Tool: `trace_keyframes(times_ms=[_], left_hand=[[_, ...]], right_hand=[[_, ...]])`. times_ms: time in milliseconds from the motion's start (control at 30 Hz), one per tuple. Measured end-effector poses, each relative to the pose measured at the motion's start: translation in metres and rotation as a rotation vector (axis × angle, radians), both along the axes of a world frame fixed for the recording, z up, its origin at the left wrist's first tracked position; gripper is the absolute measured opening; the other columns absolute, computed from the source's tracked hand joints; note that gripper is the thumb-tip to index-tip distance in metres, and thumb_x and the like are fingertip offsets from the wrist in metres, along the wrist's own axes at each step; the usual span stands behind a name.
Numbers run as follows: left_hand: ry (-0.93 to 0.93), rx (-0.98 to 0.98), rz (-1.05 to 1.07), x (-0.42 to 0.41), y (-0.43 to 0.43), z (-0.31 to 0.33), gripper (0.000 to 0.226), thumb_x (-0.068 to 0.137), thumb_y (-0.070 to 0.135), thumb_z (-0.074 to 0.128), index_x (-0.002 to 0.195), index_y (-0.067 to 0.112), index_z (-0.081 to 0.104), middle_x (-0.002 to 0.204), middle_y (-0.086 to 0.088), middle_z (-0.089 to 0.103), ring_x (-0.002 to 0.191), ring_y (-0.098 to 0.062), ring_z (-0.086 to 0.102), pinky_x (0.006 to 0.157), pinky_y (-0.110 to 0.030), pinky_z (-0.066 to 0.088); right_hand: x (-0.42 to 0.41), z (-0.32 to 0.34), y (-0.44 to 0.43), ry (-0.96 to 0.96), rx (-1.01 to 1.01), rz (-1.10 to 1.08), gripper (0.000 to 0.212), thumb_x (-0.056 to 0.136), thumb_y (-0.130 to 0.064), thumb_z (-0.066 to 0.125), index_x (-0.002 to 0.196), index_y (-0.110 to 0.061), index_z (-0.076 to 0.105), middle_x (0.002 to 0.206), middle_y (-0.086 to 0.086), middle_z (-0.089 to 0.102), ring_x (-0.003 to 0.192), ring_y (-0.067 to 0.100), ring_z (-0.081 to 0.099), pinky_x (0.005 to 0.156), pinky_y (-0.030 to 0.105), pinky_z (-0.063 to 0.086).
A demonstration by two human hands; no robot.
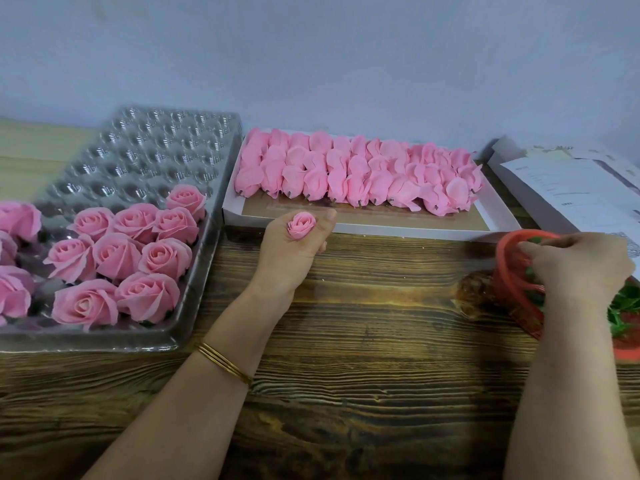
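Note:
My left hand (pixel 291 242) holds a small pink rose bud (pixel 302 225) upright, fingers curled round its base, just in front of the white box (pixel 363 227). That box holds rows of pink petal pieces (pixel 356 174) lying on their sides. My right hand (pixel 575 263) reaches into a red plastic basket (pixel 509 268) at the right edge, fingers curled among green leaf pieces (pixel 627 306); whether it grips one is hidden. A clear plastic tray (pixel 149 147) on the left carries several finished pink roses (pixel 117 258) in its near cells.
The wooden tabletop (pixel 363 334) runs between my arms. White papers (pixel 575 192) lie at the far right behind the basket. A pale wall stands right behind the tray and box. A gold bangle (pixel 225 363) sits on my left wrist.

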State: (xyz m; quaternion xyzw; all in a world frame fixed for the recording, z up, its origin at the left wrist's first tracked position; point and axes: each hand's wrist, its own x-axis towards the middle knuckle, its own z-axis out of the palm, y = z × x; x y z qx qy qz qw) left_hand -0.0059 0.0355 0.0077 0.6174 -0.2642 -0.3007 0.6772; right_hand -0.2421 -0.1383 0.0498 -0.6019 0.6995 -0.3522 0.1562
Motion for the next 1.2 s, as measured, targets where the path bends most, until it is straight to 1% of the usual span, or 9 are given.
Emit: trace_keyframes(times_ms=[133, 300, 467, 633, 700, 833, 967, 1133, 1200], left_hand=[[0.009, 0.011, 0.002, 0.001, 0.000, 0.000, 0.028, 0.086, 0.041, 0.070, 0.079, 0.015, 0.063, 0.065, 0.002, 0.058, 0.073, -0.016, 0.054, 0.096, -0.047, 0.048], [0.012, -0.005, -0.005, 0.000, 0.000, 0.000, 0.030, 0.087, 0.040, 0.070, 0.072, 0.017, 0.059, 0.063, 0.002, 0.055, 0.072, -0.017, 0.052, 0.088, -0.041, 0.047], [0.002, 0.001, -0.010, 0.001, 0.000, 0.000, 0.029, 0.087, 0.040, 0.069, 0.079, 0.014, 0.061, 0.068, 0.000, 0.056, 0.072, -0.015, 0.053, 0.086, -0.037, 0.049], [-0.018, -0.004, 0.000, 0.001, 0.000, -0.002, 0.037, 0.087, 0.040, 0.069, 0.088, 0.004, 0.066, 0.066, 0.001, 0.058, 0.069, -0.012, 0.054, 0.083, -0.033, 0.048], [-0.020, 0.003, 0.016, 0.002, -0.001, -0.003, 0.042, 0.087, 0.041, 0.069, 0.095, 0.000, 0.068, 0.064, 0.004, 0.058, 0.067, -0.008, 0.055, 0.081, -0.030, 0.049], [-0.020, 0.018, 0.018, 0.002, -0.002, -0.002, 0.028, 0.088, 0.041, 0.068, 0.088, 0.013, 0.073, 0.060, 0.012, 0.059, 0.065, -0.004, 0.056, 0.076, -0.024, 0.049], [-0.028, 0.024, 0.009, 0.001, -0.001, -0.001, 0.025, 0.090, 0.040, 0.068, 0.073, 0.023, 0.070, 0.060, 0.014, 0.063, 0.064, -0.002, 0.057, 0.075, -0.024, 0.046], [0.004, -0.006, 0.010, 0.001, -0.001, 0.000, 0.029, 0.090, 0.038, 0.070, 0.062, 0.028, 0.069, 0.067, 0.004, 0.064, 0.070, -0.012, 0.057, 0.081, -0.036, 0.048], [-0.014, -0.009, 0.010, 0.002, -0.001, -0.001, 0.032, 0.091, 0.039, 0.069, 0.060, 0.030, 0.068, 0.065, 0.003, 0.062, 0.070, -0.014, 0.057, 0.081, -0.037, 0.048]], right_hand=[[0.003, 0.002, 0.003, -0.046, -0.142, 0.054, 0.021, 0.074, -0.023, 0.079, 0.078, -0.012, 0.061, 0.082, 0.009, 0.062, 0.091, 0.036, 0.064, 0.084, 0.042, 0.050], [0.025, 0.007, 0.019, -0.234, -0.291, 0.242, 0.036, 0.074, -0.024, 0.077, 0.101, -0.030, 0.054, 0.091, -0.001, 0.064, 0.080, 0.013, 0.063, 0.075, 0.023, 0.045], [0.058, 0.001, 0.035, -0.381, -0.151, 0.587, 0.039, 0.081, -0.018, 0.077, 0.113, -0.032, 0.060, 0.076, -0.002, 0.064, 0.076, 0.024, 0.066, 0.081, 0.044, 0.057], [0.078, -0.011, 0.044, -0.524, -0.009, 0.851, 0.040, 0.090, -0.010, 0.070, 0.121, -0.035, 0.063, 0.068, -0.014, 0.062, 0.065, 0.005, 0.060, 0.067, 0.019, 0.052], [0.085, -0.013, 0.049, -0.571, 0.073, 0.929, 0.038, 0.092, -0.005, 0.066, 0.113, -0.037, 0.066, 0.071, -0.015, 0.064, 0.065, 0.005, 0.059, 0.066, 0.019, 0.051], [0.096, -0.018, 0.058, -0.698, 0.264, 1.002, 0.028, 0.093, -0.002, 0.063, 0.107, -0.024, 0.071, 0.087, 0.012, 0.061, 0.071, 0.007, 0.058, 0.064, 0.019, 0.051], [0.099, -0.020, 0.064, -0.755, 0.344, 1.020, 0.032, 0.079, 0.002, 0.076, 0.103, -0.020, 0.071, 0.077, -0.007, 0.071, 0.074, 0.004, 0.065, 0.072, 0.018, 0.053], [0.106, -0.023, 0.074, -0.693, 0.355, 1.014, 0.032, 0.078, 0.007, 0.075, 0.093, -0.022, 0.072, 0.073, -0.010, 0.067, 0.068, 0.001, 0.061, 0.066, 0.017, 0.052], [0.108, -0.024, 0.078, -0.721, 0.383, 1.012, 0.031, 0.080, 0.008, 0.073, 0.093, -0.021, 0.071, 0.081, -0.002, 0.065, 0.066, 0.001, 0.061, 0.062, 0.017, 0.052]])
